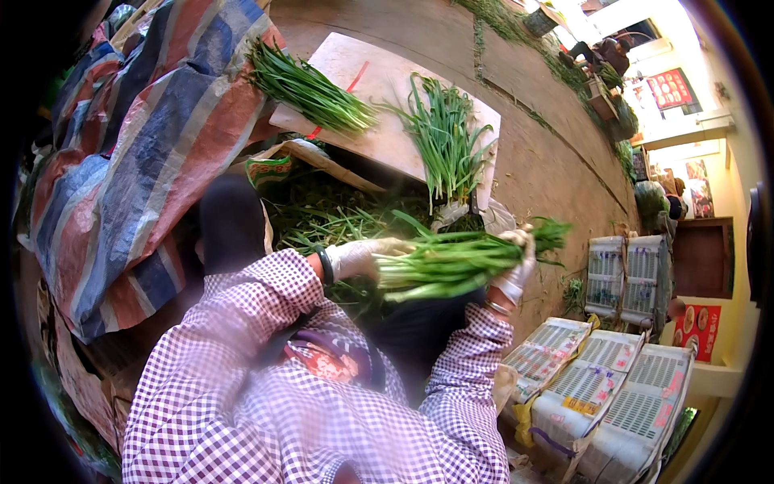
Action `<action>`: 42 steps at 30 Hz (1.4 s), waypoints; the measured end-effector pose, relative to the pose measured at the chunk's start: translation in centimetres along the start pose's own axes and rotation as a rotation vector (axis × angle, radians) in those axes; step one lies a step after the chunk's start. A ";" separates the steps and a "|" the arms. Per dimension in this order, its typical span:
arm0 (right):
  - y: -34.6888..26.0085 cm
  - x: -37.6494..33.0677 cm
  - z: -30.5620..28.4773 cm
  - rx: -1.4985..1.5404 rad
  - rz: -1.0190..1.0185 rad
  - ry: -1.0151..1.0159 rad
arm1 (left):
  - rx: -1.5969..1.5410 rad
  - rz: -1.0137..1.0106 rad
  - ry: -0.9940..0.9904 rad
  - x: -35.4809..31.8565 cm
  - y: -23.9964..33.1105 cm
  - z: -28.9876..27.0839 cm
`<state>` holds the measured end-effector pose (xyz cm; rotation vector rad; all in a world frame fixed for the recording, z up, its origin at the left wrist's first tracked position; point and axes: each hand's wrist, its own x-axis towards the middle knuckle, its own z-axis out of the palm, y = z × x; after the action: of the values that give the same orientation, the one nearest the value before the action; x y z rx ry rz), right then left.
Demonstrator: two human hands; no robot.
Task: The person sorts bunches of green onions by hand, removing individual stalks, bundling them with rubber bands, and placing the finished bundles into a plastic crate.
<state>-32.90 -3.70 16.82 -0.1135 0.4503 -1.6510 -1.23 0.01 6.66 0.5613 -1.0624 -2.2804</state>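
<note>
A bunch of green garlic chives (451, 266) lies crosswise in front of my body, pale stem ends to the left and leaf tips to the right. My right hand (520, 270), in a whitish glove, is closed around its leafy part. At the stem ends is my left hand (363, 256), also gloved, its fingertips against the bunch; they are too blurred to show whether they grip. Beyond, a pale board (387, 85) carries a second bunch (314, 90) on its left and a third bunch (447, 141) on its right.
Loose green leaves (322, 210) fill the space under the board's near edge. A striped tarp (161, 153) covers a heap at the left. White slotted crates (597, 367) stand at the right, with more crates (625, 274) behind them. A person (609, 56) sits far off at upper right.
</note>
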 end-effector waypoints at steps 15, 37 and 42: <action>-3.3 2.0 -8.5 -0.329 -0.117 0.317 | -0.563 0.046 0.153 -0.2 3.3 3.8; -7.2 1.9 -7.7 -0.232 -0.281 0.323 | 0.382 0.052 0.799 -2.9 2.2 -1.0; -9.4 1.6 -7.6 -0.178 -0.306 0.311 | 0.580 -0.057 0.711 -3.6 3.4 -0.9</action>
<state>-44.44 -2.90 12.87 -0.0595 0.8511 -1.9355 3.04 0.04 9.30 1.5052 -1.3022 -1.5542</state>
